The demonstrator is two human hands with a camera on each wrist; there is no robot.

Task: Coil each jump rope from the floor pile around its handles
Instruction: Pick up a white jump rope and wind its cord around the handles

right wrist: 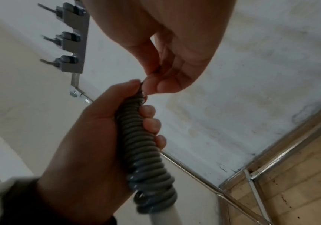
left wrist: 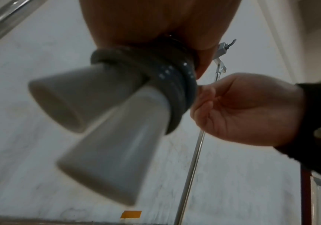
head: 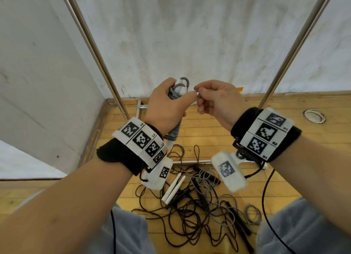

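The left hand (head: pixel 167 103) has its grip wrapped round the two white handles (left wrist: pixel 105 126) of a grey jump rope (right wrist: pixel 146 153), held up above the floor pile (head: pixel 197 202), the cord wound in tight turns along the handles. Just beside it, the right hand (head: pixel 218 102) pinches the loose end of the grey cord between thumb and fingertips at the top of the coil. The pile of dark and grey ropes, with another white pair of handles (head: pixel 173 188), lies tangled on the wooden floor (head: pixel 313 159) below both hands.

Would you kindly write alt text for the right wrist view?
A left hand grips a grey jump rope coiled tightly around white handles, while the right hand above pinches the rope's loose end at the coil's top. A white wall and wooden floor lie behind.
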